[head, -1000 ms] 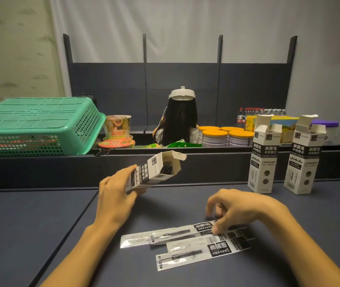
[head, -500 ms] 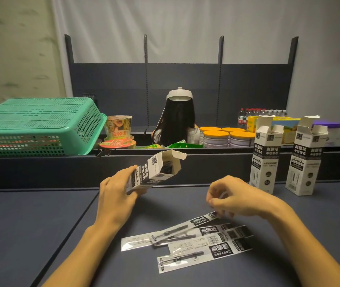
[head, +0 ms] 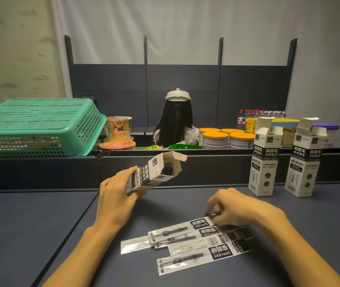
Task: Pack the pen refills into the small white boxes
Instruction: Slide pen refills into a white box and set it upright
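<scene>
My left hand (head: 116, 195) grips a small white box (head: 155, 172) with black print, tilted on its side above the table, its open flap end pointing right. Several packaged pen refills (head: 187, 243) in clear and black sleeves lie fanned out on the dark blue table in front of me. My right hand (head: 233, 208) hovers over their right ends, its fingertips pinching the end of the topmost refill pack (head: 198, 224). Two more white boxes (head: 265, 160) (head: 304, 162) stand upright with their top flaps open at the right rear of the table.
A dark raised ledge (head: 40, 164) borders the table's far side. On it sits an upturned green plastic basket (head: 36, 127). Beyond are instant noodle cups (head: 118, 131), orange-lidded tins (head: 223, 137), bottles and a person (head: 177, 125) facing away.
My right hand lifted briefly, then dropped back onto the right ends of the refill packs and pinched the top one. The packs have fanned out slightly. My left hand keeps the box still.
</scene>
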Demonstrator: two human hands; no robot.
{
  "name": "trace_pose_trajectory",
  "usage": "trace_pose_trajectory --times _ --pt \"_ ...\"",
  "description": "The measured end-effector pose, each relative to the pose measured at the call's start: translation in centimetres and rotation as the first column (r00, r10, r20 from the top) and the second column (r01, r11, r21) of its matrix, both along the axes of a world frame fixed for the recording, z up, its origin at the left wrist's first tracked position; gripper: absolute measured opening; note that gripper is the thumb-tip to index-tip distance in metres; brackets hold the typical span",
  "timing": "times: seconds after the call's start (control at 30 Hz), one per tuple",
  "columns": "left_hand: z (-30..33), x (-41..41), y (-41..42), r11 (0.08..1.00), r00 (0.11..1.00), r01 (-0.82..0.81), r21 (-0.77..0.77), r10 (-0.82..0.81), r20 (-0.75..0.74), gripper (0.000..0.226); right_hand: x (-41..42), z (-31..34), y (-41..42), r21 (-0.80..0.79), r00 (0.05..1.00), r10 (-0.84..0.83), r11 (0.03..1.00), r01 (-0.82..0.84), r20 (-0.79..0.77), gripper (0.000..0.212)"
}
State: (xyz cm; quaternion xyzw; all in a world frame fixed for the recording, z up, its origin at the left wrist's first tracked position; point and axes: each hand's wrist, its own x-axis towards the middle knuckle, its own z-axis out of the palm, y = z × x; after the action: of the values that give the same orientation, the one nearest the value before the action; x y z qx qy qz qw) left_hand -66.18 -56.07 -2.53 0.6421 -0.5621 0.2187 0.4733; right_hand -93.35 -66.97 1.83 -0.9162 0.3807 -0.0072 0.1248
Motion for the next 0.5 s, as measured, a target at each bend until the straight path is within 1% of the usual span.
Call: trace_pose_trajectory --times 0.07,0.1,0.33,0.37,0.4,0.5 --pt "0.05 -0.04 -0.05 1.000 1.000 0.007 -0.003 -0.007 -0.002 0.064 0.11 -0.06 0.06 0.046 1.000 -0.004 0.999 0.004 -0.009 0.044" --pt "0.06 -0.06 -0.08 1.000 1.000 0.010 -0.004 -0.010 -0.002 0.063 0.16 -0.10 0.02 0.052 1.000 0.004 0.999 -0.004 -0.016 0.045" --pt "-0.08 -0.03 -0.03 1.000 1.000 -0.003 0.001 0.003 -0.007 0.064 0.14 -0.20 0.01 -0.008 0.998 0.057 0.998 -0.057 -0.021 0.015" --pt "-0.07 -0.01 -0.07 1.000 1.000 -0.002 0.002 0.002 -0.006 0.064 0.05 -0.17 0.05 -0.005 0.998 0.062 0.998 -0.062 0.001 0.012" --pt "-0.03 0.01 -0.09 1.000 1.000 0.001 0.003 -0.001 -0.005 0.064 -0.03 -0.02 0.15 0.003 0.997 0.068 0.998 -0.069 0.037 0.014" --pt "0.05 0.02 -0.12 1.000 1.000 0.005 0.003 -0.005 -0.012 0.064 -0.27 0.63 0.38 0.049 0.974 0.100 0.993 -0.112 0.204 0.015"
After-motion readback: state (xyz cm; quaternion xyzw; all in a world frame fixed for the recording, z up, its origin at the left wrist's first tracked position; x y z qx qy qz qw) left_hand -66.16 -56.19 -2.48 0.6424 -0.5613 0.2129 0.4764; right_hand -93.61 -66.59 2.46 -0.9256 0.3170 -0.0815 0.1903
